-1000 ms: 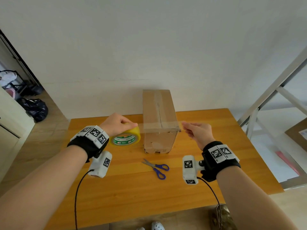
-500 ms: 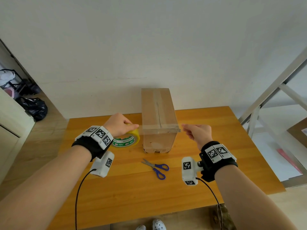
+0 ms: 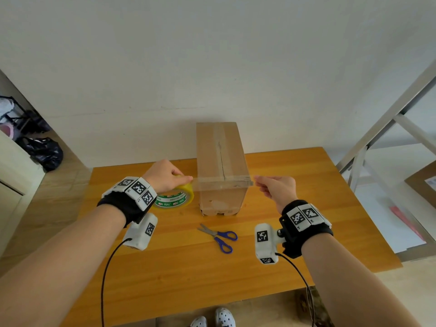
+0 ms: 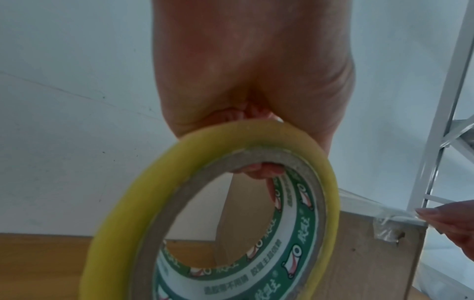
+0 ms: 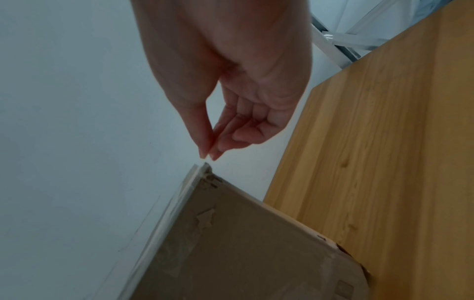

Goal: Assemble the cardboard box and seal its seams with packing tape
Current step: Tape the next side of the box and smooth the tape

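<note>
A closed cardboard box (image 3: 220, 161) stands on the wooden table (image 3: 188, 267), its top centre seam taped lengthwise. My left hand (image 3: 165, 178) grips the yellow tape roll (image 3: 174, 199) just left of the box's near top edge; in the left wrist view my fingers curl through the roll's core (image 4: 256, 172). A clear tape strip (image 3: 221, 184) stretches from the roll across the near top edge of the box. My right hand (image 3: 276, 187) pinches the strip's free end just right of the box corner, thumb and fingertips (image 5: 207, 152) pressed together above the corner (image 5: 207, 174).
Blue-handled scissors (image 3: 219, 236) lie on the table in front of the box. A white wall is close behind. A metal shelf frame (image 3: 377, 128) stands to the right, black bags (image 3: 44, 152) on the floor at left. My shoes (image 3: 217, 318) show below the table's near edge.
Both hands have lowered the stretched tape strip slightly toward the box's near top edge; the roll sits a little lower beside the box. The box and scissors have not moved.
</note>
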The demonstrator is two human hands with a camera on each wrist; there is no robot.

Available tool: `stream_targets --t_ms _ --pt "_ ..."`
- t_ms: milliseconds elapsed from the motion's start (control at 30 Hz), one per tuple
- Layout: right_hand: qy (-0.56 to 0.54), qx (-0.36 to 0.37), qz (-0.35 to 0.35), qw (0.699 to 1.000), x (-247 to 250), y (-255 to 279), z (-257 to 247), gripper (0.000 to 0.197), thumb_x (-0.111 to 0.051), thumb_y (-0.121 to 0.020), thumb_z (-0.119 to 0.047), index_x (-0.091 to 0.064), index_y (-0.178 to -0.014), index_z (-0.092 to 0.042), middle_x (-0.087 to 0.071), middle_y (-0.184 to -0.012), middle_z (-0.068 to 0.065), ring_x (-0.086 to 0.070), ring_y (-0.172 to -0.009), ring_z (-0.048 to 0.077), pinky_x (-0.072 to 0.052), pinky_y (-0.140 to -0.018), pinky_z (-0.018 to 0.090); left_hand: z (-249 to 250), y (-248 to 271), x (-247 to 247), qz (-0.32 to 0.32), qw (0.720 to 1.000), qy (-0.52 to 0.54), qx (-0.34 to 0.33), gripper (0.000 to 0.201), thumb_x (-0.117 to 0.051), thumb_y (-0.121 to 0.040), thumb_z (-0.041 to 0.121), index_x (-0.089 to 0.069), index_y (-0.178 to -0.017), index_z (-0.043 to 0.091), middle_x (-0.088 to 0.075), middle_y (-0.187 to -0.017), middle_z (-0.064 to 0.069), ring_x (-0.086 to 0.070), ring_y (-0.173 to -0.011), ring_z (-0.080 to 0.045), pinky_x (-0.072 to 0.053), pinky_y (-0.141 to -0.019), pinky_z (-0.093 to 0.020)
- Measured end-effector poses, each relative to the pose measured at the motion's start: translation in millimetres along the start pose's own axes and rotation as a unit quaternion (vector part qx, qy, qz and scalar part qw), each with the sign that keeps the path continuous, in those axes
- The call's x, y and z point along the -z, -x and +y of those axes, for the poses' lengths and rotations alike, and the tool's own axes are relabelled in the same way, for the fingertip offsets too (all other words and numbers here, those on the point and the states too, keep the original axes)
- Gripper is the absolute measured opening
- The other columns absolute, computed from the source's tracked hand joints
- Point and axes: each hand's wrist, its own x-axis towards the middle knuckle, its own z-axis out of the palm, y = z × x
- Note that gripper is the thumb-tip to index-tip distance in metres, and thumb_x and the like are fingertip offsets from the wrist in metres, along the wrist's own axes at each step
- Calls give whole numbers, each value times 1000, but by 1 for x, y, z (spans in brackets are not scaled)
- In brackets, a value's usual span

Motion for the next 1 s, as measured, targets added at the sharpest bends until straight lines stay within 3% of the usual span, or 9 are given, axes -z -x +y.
stream_targets --t_ms 100,200,367,433,567,733,867,933,1000 --pt "1 -1 1 1000 -1 0 0 11 -76 -77 -14 -69 -77 -5 -71 -78 8 -59 -64 12 -50 -62 22 -1 -1 -1 -2 1000 6 0 35 -60 -84 47 -76 -87 16 -73 -80 -2 -46 -46 -13 -44 -55 -26" --pt "9 -10 7 1000 -2 -1 -2 17 -78 -76 -19 -69 -77 -5 -71 -78 8 -60 -65 13 -53 -66 25 0 -2 0 1 1000 3 -1 36 -60 -84 46 -76 -88 14 -69 -82 7 -52 -51 -12 -45 -57 -23" --pt "64 -25 25 997 -8 -6 -4 37 -85 -66 -35 -69 -80 -4 -71 -75 4 -63 -67 13 -57 -75 30 -2 -2 -1 -2 1000 3 -3 34 -61 -83 47 -76 -84 17 -71 -84 5 -55 -51 -20 -50 -59 -33" --pt "96 -26 31 995 -11 -6 -4 38 -85 -65 -36 -69 -78 -5 -71 -76 4 -64 -72 14 -57 -79 34 -3 -2 -2 -1 1000 5 0 34 -61 -83 47 -76 -83 17 -72 -74 3 -48 -46 -18 -47 -54 -31" --pt "190 11 43 981 -13 -2 -10 37 -79 -69 -45 -69 -69 -9 -71 -79 2 -62 -74 15 -47 -59 27 -1 -3 -2 7 1000 -10 10 35 -60 -84 47 -76 -87 16 -68 -64 5 -42 -39 -7 -38 -47 -19" --pt "260 25 45 964 -12 1 -14 46 -75 -72 -49 -71 -77 -3 -66 -73 4 -54 -60 14 -41 -51 25 3 -4 -2 -1 1000 -25 14 38 -60 -84 47 -76 -86 13 -65 -71 9 -45 -37 -4 -37 -48 -18" --pt "273 25 56 960 -12 1 -14 67 -78 -68 -51 -48 -108 -7 -65 -98 7 -58 -87 20 -38 -58 27 0 -4 -3 -3 1000 -27 15 43 -60 -82 51 -76 -82 11 -72 -79 3 -38 -33 -4 -37 -44 -19" --pt "290 43 63 954 -13 3 -18 68 -78 -69 -49 -43 -111 -9 -59 -101 6 -55 -90 22 -41 -64 30 0 -4 -4 -3 1000 -21 11 46 -60 -81 52 -76 -84 9 -73 -98 -2 -51 -45 -9 -44 -51 -22" --pt "314 59 66 945 -14 5 -21 67 -78 -70 -47 -42 -111 -8 -54 -100 6 -53 -90 23 -43 -67 32 0 -4 -3 -1 1000 -14 9 46 -61 -81 52 -75 -90 9 -68 -113 -4 -64 -73 -12 -49 -66 -24"
